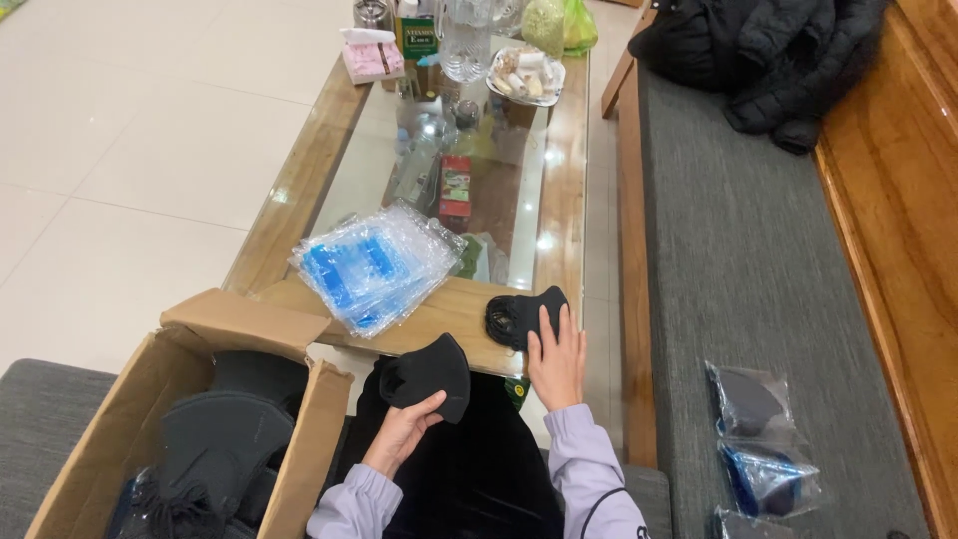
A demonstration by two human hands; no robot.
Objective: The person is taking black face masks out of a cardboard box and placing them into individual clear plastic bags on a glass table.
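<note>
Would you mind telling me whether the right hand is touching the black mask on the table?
Touching: the head view shows the right hand lying flat with its fingers overlapping the black mask.

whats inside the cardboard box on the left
The cardboard box holds a heap of black masks with ear loops showing. Whatever lies beneath that heap, and the box bottom, is covered.

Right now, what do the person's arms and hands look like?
Both arms wear long, pale lilac sleeves with gathered, stretchy cuffs at the wrists. The right sleeve has a thin dark cord curving across it. The left hand and right hand are bare: no gloves, rings or watch show.
</note>
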